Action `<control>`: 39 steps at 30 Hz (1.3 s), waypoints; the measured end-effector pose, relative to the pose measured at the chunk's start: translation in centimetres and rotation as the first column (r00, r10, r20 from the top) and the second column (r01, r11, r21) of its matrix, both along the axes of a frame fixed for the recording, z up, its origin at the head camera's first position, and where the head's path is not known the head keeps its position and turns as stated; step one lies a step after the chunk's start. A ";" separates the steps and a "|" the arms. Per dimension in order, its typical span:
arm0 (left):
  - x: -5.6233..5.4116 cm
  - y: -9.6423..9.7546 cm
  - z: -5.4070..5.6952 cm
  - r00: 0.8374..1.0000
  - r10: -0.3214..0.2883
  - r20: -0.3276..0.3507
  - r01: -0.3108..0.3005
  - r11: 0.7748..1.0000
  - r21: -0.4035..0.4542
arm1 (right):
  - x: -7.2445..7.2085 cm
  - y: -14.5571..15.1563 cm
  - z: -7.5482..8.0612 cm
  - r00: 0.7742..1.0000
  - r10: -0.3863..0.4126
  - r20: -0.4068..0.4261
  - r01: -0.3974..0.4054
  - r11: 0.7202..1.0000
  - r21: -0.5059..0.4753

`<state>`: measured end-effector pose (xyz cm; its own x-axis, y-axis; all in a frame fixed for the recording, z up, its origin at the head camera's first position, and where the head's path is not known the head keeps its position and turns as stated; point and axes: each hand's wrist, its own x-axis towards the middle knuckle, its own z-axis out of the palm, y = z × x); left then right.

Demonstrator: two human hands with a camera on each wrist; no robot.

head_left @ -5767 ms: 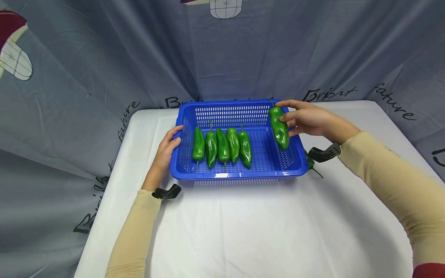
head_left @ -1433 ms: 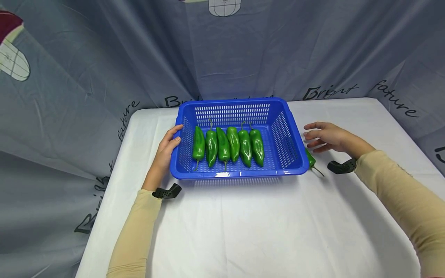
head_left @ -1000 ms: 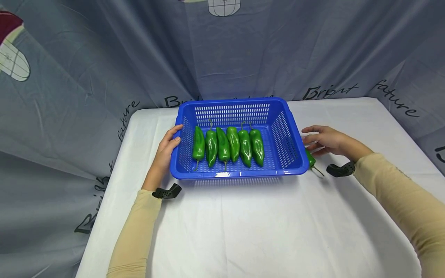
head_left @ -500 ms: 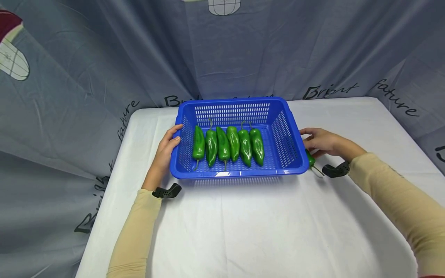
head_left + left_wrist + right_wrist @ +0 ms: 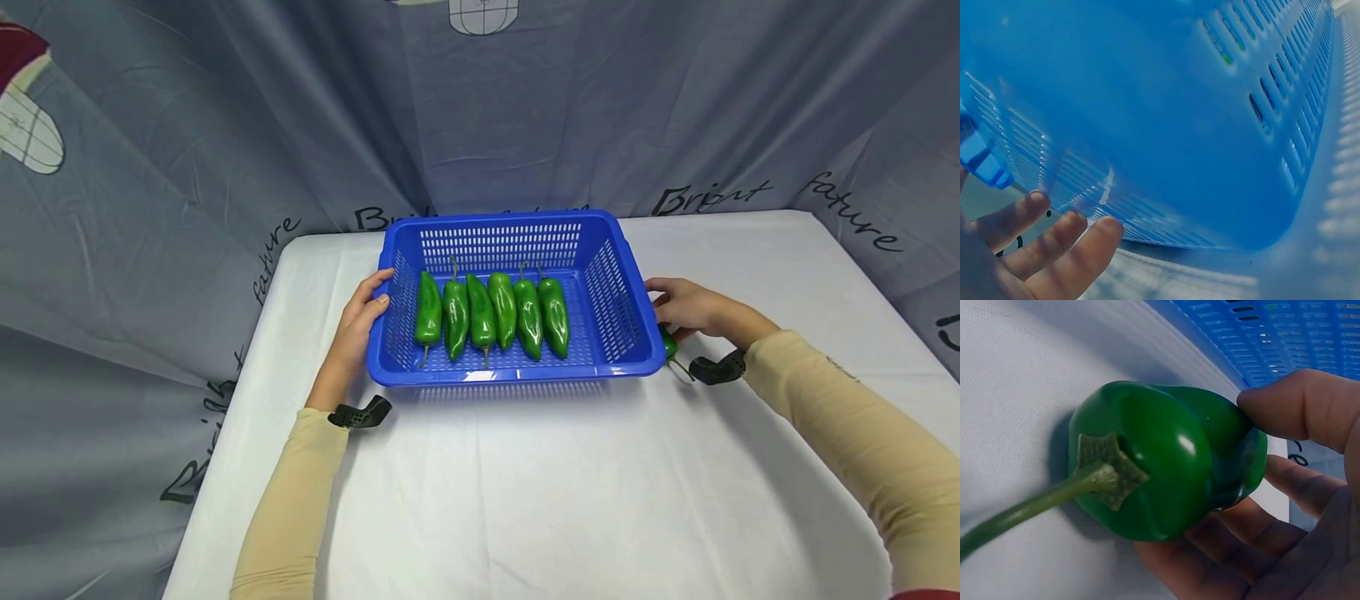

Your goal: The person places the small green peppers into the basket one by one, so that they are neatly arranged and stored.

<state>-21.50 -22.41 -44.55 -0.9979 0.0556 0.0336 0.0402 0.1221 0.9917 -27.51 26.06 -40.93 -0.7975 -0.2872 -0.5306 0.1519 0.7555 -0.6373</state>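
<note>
A blue plastic basket [image 5: 517, 375] with slotted walls stands on the white-covered table. Several long green peppers [image 5: 504, 312] lie side by side on its floor, towards the left half. My left hand [image 5: 352, 333] grips the basket's left rim, and in the left wrist view three of its fingers [image 5: 1060, 240] lie along the outer wall. Outside the right end of the basket, my right hand [image 5: 690, 307] holds another green pepper [image 5: 1147, 462]. The right wrist view shows the thumb on one side of this pepper and fingers round the other, its stem pointing away from the palm.
White cloth [image 5: 525, 500] covers the table in front of the basket and to both sides. A grey curtain [image 5: 510, 125] with printed lettering hangs close behind the table's back edge. Black wrist cameras [image 5: 360, 412] are strapped to both forearms.
A pepper once held over the basket's right end now lies in the row. My right hand went back outside the basket, moved left and down, and closed on another pepper. The left hand stayed put.
</note>
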 end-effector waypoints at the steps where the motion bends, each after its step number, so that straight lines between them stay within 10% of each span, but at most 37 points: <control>1: 0.0 0.0 0.0 1.000 0.000 0.000 0.000 1.000 0.002 | 0.0 0.0 0.0 1.000 0.000 0.001 0.000 1.000 0.001; 22: 0.0 -0.2 0.0 1.000 0.000 -0.003 0.000 1.000 0.029 | -1.6 1.7 6.9 0.994 -0.087 -0.065 0.078 0.990 -0.121; 39: -0.1 0.0 0.1 1.000 -0.001 -0.014 0.002 0.999 0.040 | -2.0 -4.5 9.9 0.986 -0.150 -0.073 0.131 0.967 -0.217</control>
